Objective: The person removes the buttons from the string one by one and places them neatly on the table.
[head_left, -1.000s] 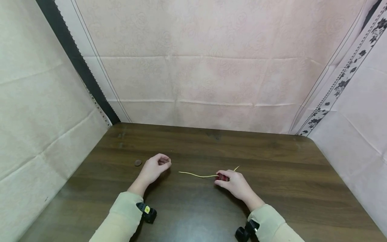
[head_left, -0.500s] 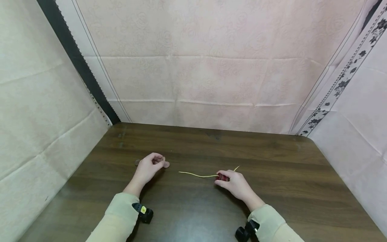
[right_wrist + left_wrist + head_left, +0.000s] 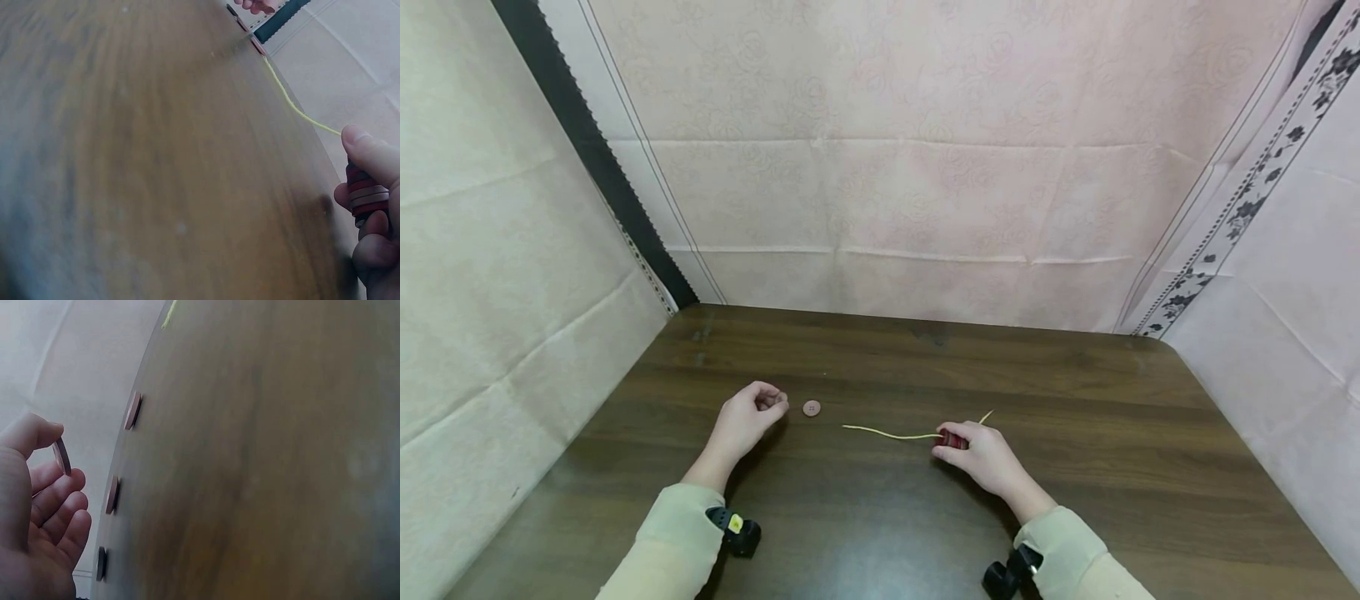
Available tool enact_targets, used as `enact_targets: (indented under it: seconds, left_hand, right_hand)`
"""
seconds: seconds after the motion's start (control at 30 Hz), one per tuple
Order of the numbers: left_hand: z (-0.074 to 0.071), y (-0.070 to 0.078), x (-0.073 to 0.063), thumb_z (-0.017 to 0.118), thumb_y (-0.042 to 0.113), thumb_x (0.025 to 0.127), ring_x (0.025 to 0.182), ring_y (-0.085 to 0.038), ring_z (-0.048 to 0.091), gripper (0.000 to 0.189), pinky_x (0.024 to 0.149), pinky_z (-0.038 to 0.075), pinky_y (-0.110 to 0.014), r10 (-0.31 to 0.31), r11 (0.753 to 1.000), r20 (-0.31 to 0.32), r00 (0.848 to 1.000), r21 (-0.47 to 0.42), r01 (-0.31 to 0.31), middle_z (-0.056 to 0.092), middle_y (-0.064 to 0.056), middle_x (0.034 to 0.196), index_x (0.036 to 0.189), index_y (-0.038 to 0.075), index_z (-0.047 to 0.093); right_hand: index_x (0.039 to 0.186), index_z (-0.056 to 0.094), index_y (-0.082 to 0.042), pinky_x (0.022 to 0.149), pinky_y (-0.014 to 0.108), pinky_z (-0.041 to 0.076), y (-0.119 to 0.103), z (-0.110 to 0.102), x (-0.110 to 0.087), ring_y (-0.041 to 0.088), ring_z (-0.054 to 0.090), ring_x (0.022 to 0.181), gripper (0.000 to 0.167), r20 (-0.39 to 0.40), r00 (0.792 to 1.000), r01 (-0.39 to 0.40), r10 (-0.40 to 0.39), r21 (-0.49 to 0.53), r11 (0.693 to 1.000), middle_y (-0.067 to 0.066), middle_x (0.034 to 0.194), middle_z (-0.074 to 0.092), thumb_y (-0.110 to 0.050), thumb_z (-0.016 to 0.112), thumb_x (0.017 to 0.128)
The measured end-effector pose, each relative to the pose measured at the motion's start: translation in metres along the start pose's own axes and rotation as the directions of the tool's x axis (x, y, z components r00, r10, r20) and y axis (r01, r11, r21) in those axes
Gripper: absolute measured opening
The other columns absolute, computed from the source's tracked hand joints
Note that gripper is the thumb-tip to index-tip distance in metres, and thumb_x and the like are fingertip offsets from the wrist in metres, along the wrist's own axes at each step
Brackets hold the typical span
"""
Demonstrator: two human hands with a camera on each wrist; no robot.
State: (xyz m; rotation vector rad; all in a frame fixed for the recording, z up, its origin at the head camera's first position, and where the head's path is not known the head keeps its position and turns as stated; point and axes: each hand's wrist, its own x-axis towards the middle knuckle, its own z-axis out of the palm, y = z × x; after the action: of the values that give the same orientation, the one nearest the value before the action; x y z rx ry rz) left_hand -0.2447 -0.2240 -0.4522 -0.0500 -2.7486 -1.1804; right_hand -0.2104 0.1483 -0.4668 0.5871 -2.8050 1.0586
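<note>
My left hand (image 3: 742,422) is raised over the table's left half. In the left wrist view it pinches a round button (image 3: 61,456) between thumb and fingertips. Just right of that hand, a pinkish button (image 3: 812,408) with holes lies flat. Along the left wrist view's table edge sit three buttons, pinkish ones (image 3: 132,410) (image 3: 112,494) and a darker one (image 3: 101,563); my left hand hides some of these from the head view. My right hand (image 3: 983,457) grips a stack of red, pale and dark buttons (image 3: 367,195) on a yellow cord (image 3: 887,434), whose ends stick out both sides.
A dark brown wooden table (image 3: 880,517) lies under both hands. Pale cloth (image 3: 880,183) hangs behind it and at both sides. Each wrist wears a black camera, the left one (image 3: 741,535) and the right one (image 3: 1006,575).
My left hand has moved left, uncovering the pinkish button at its right. It now covers the spot where a darker button showed farther left. The right hand and cord have stayed put.
</note>
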Motion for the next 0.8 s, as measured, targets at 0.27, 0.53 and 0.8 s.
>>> enact_targets:
  seconds: [0.27,0.53,0.8]
  left_hand:
    - [-0.008,-0.007,-0.003,0.065,0.031,0.087,0.086,-0.023,0.054,0.03,0.079,0.045,-0.041,-0.02,0.999,0.005,1.0,0.028,0.02,0.062,-0.008,0.095,0.102,0.005,0.062]
    - [-0.015,-0.015,-0.006,0.068,0.034,0.086,0.085,-0.023,0.055,0.035,0.078,0.045,-0.042,-0.006,0.998,0.015,1.0,0.057,0.005,0.062,-0.008,0.093,0.101,0.003,0.063]
    - [-0.022,-0.02,-0.008,0.067,0.022,0.084,0.087,-0.027,0.055,0.024,0.081,0.044,-0.044,0.029,0.996,-0.018,0.999,0.082,-0.028,0.059,-0.011,0.094,0.097,0.002,0.063]
  right_hand:
    - [0.098,0.069,-0.016,0.059,0.023,0.042,0.0,0.0,-0.001,0.004,0.047,0.065,0.023,-0.006,1.0,-0.004,0.004,0.004,1.0,-0.011,0.074,0.053,-0.031,0.073,0.081]
    - [0.099,0.069,-0.016,0.059,0.023,0.041,-0.001,0.0,-0.001,0.005,0.047,0.066,0.024,0.008,1.0,-0.012,0.012,0.002,1.0,-0.011,0.074,0.053,-0.031,0.073,0.081]
    - [0.099,0.069,-0.015,0.059,0.023,0.042,0.0,0.0,0.0,0.005,0.047,0.066,0.024,0.007,1.0,-0.008,0.008,-0.003,1.0,-0.011,0.073,0.053,-0.031,0.073,0.081]
